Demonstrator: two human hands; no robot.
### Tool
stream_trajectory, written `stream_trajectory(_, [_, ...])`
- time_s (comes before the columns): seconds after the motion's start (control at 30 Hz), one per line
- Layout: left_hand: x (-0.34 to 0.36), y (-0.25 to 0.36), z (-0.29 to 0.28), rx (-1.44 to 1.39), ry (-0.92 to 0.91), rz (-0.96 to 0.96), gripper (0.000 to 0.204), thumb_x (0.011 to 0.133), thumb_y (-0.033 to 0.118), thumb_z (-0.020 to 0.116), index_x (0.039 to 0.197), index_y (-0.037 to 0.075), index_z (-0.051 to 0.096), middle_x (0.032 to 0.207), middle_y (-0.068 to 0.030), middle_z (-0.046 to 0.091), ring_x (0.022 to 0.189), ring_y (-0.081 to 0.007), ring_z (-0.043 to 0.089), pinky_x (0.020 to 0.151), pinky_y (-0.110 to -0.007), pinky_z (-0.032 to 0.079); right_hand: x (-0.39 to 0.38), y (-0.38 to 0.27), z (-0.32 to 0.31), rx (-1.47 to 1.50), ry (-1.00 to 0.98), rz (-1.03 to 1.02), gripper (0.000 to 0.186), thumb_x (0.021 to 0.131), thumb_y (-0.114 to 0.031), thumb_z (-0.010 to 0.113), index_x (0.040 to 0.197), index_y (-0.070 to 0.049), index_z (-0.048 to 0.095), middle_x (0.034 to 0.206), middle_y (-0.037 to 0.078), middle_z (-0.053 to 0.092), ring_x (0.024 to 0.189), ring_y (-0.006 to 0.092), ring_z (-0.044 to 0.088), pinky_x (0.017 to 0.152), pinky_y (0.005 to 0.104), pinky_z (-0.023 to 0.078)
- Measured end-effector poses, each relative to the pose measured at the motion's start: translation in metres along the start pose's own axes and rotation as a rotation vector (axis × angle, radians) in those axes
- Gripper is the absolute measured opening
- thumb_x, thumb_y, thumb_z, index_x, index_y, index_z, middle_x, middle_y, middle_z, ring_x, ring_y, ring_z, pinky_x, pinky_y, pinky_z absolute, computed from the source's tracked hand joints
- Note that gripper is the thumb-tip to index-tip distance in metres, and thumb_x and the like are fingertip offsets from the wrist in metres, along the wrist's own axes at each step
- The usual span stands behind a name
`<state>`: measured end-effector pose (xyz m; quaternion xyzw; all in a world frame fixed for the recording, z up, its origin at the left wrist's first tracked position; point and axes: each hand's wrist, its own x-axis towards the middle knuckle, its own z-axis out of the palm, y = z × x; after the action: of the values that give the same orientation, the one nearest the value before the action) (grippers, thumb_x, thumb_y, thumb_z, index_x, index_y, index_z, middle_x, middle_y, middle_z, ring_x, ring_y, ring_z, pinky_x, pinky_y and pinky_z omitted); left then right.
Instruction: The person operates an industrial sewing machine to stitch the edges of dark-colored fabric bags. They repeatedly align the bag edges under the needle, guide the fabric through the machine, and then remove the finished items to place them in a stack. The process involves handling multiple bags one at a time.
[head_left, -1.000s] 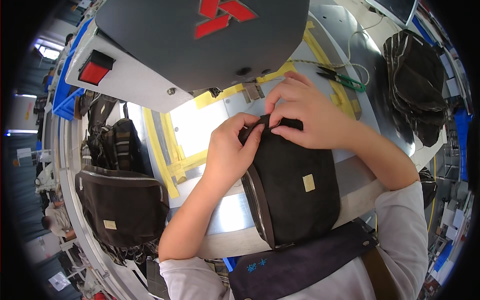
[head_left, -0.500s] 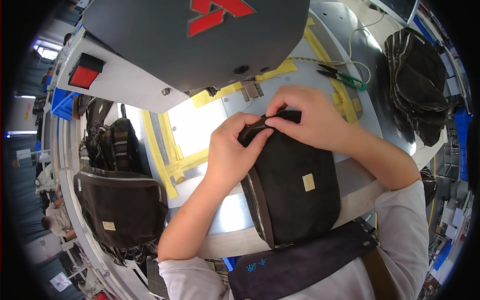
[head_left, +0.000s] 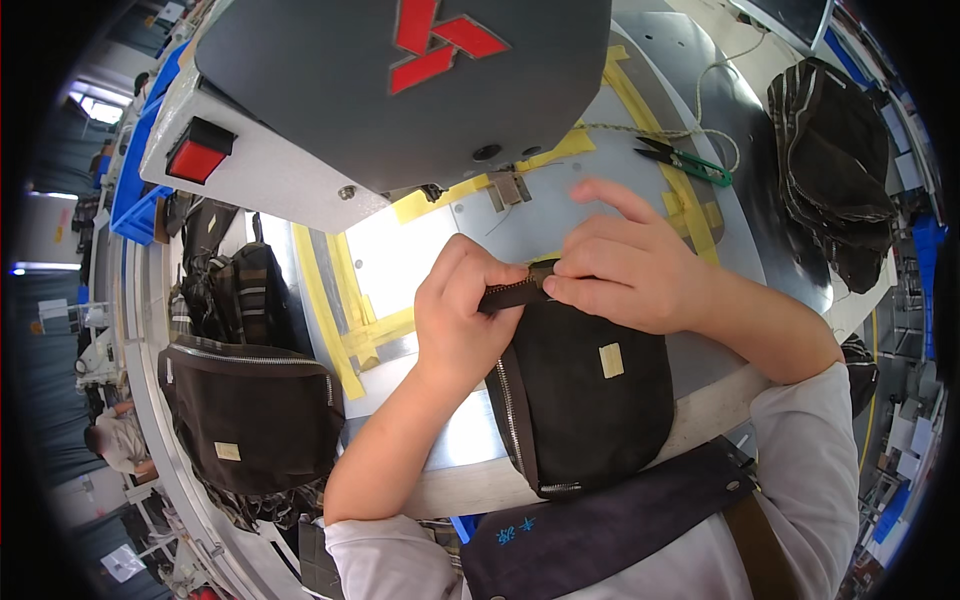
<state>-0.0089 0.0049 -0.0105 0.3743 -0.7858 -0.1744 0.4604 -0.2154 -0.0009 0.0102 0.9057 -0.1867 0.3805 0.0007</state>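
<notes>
Shows a pale worktop (head_left: pixel 710 410) with a grey machine head (head_left: pixel 400 115) overhead. Carries at its near edge, in front of the machine head, a soft black fabric bag (head_left: pixel 590 420), matte, taller than wide, with rounded lower corners. Pinches the bag's top with a narrow grip in the right hand (head_left: pixel 640 275), with one finger raised, and with an equally narrow grip in the left hand (head_left: pixel 458 315). Has a brown band (head_left: pixel 527 430) with a silver-toothed zip (head_left: pixel 510 410) down the left side and more silver teeth (head_left: pixel 563 488) at the bottom. Holds in both grips a shorter dark zip strip (head_left: pixel 508 297) with small brownish teeth. Bears, right of centre, a tilted cream label (head_left: pixel 611 361).
</notes>
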Motion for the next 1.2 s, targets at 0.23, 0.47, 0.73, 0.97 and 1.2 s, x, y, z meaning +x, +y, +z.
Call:
stream_trajectory(0.23, [0.003,0.004,0.000,0.061,-0.013,0.039,0.032,0.059,-0.008,0.074,0.085,0.010,0.066,0.071,-0.0047,0.048,0.058,-0.0187,0.052,0.049,-0.029,0.042,-0.002,0.001,0.002,-0.072,0.034,-0.088,0.011,0.076,-0.006,0.069,0.084,-0.005,0.062,0.081,0.002,0.057,0.073,0.0169,0.059,0.092,0.0488,0.046])
stream_trajectory(0.47, [0.002,0.003,-0.003,0.060,-0.068,0.014,0.032,0.061,-0.005,0.075,0.089,0.010,0.069,0.072,-0.0041,0.047,0.058,-0.0175,0.051,0.049,-0.028,0.042,-0.002,0.002,0.000,-0.028,0.001,-0.020,0.011,0.076,-0.007,0.070,0.084,-0.007,0.063,0.082,0.002,0.058,0.074,0.0166,0.059,0.092,0.0482,0.046])
stream_trajectory(0.73, [0.006,0.003,-0.004,-0.225,-0.253,-0.385,0.017,0.073,0.003,0.076,0.076,0.002,0.059,0.071,-0.0040,0.052,0.062,-0.0129,0.051,0.057,-0.026,0.041,0.000,0.003,0.008,0.417,-0.048,0.611,0.015,0.077,-0.013,0.073,0.086,-0.004,0.064,0.081,0.005,0.061,0.077,0.0219,0.059,0.078,0.0348,0.047])
stream_trajectory(0.97, [0.009,0.000,-0.006,-0.387,-0.338,-0.632,0.019,0.078,0.008,0.076,0.073,0.001,0.058,0.071,0.0002,0.055,0.065,-0.0058,0.048,0.059,-0.023,0.040,0.001,0.007,0.008,0.581,-0.166,0.858,0.014,0.080,-0.012,0.073,0.086,-0.002,0.066,0.079,0.007,0.063,0.076,0.0199,0.060,0.069,0.0295,0.046])
stream_trajectory(1.2, [0.010,-0.003,-0.008,-0.400,-0.364,-0.630,0.019,0.079,0.010,0.076,0.074,0.002,0.060,0.069,0.0015,0.056,0.063,-0.0048,0.047,0.057,-0.022,0.039,0.006,0.011,0.003,0.688,-0.270,0.966,0.017,0.083,-0.017,0.071,0.087,-0.002,0.066,0.077,0.004,0.064,0.075,0.0127,0.059,0.069,0.0279,0.046])
